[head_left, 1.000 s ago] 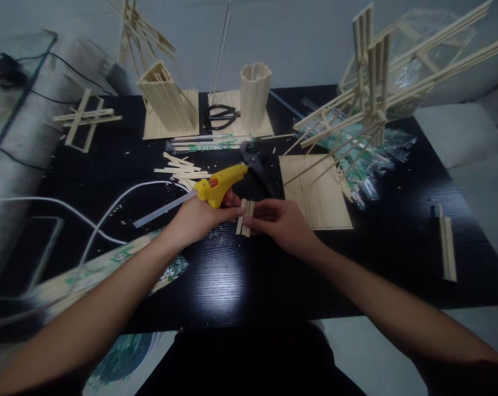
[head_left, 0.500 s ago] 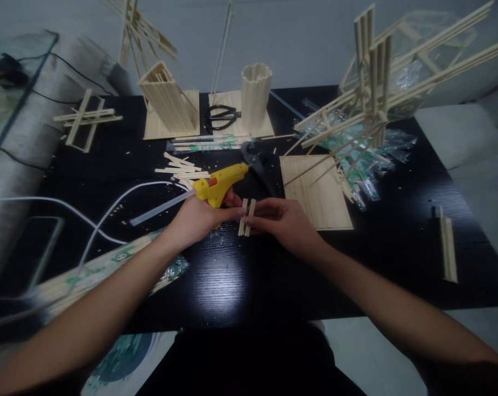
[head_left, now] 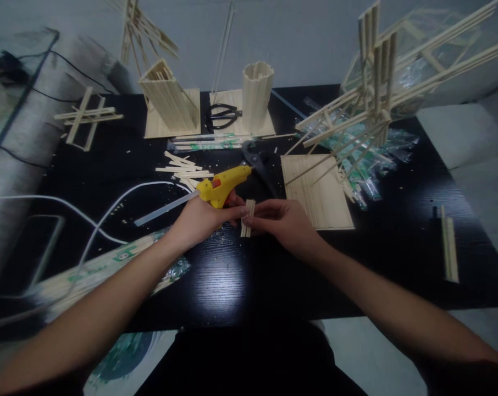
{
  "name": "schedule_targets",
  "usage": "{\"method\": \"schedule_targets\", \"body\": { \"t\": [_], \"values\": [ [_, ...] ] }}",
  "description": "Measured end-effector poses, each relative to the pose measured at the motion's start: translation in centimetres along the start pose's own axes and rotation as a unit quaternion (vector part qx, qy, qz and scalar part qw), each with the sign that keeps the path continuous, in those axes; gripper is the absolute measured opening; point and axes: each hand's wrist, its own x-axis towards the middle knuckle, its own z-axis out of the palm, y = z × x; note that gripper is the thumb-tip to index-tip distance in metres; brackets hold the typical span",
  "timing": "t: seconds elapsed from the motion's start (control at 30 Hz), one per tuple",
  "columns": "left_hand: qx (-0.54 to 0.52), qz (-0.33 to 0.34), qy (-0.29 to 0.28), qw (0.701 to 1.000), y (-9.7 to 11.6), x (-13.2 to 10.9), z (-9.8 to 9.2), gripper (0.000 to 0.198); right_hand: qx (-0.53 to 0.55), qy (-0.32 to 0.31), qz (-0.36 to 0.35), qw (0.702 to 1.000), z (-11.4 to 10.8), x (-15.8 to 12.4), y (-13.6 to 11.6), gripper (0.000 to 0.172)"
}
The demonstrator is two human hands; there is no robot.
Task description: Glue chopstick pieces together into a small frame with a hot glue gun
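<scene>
Several short wooden sticks (head_left: 248,226) stand side by side as a small bundle between my two hands. My left hand (head_left: 205,217) is closed, its thumb and a finger pinching the bundle's left side, and the yellow glue gun (head_left: 226,184) rests in the same hand with its nozzle toward the upper right. From the right, my right hand (head_left: 288,223) pinches the bundle with thumb and fingers. A clear glue stick (head_left: 160,210) sticks out of the back of the gun. Part of the left hand's fingers is hidden behind the gun.
Loose sticks (head_left: 183,168) lie beyond the gun, near dark pliers (head_left: 255,159). A wooden plate (head_left: 315,203) carries a tall stick structure (head_left: 372,88). Two stick towers (head_left: 166,99) (head_left: 257,96) stand at the back. A white cable (head_left: 94,231) and packaged sticks (head_left: 121,258) lie left.
The two groups of sticks, parted by a gap before, now touch as one bundle. My hands have come slightly closer together, and the glue gun has shifted a little right in the view.
</scene>
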Motion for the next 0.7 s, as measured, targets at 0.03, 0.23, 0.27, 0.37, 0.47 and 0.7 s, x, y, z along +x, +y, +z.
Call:
{"method": "schedule_targets", "body": {
  "t": [0.03,0.23,0.27,0.37,0.47,0.7],
  "values": [
    [-0.004,0.001,0.003,1.000,0.07,-0.02,0.03,0.032,0.001,0.000,0.000,1.000,-0.02,-0.02,0.00,0.037],
    [-0.018,0.001,0.001,1.000,0.43,-0.10,0.15,0.036,-0.009,-0.011,0.014,1.000,-0.16,0.04,0.15,0.036],
    [-0.017,0.001,-0.001,1.000,0.46,-0.11,0.15,0.036,-0.007,-0.015,0.017,1.000,-0.17,0.05,0.14,0.036],
    [-0.019,0.006,-0.003,1.000,0.58,-0.13,0.15,0.034,0.007,-0.026,0.019,0.999,-0.16,0.03,0.01,0.034],
    [-0.025,0.008,-0.003,1.000,0.74,-0.17,0.22,0.033,0.020,-0.032,0.026,0.999,-0.09,0.00,-0.11,0.032],
    [-0.029,-0.001,-0.002,1.000,0.59,-0.12,0.21,0.034,0.022,-0.026,0.039,0.999,-0.06,0.03,-0.07,0.033]
  ]
}}
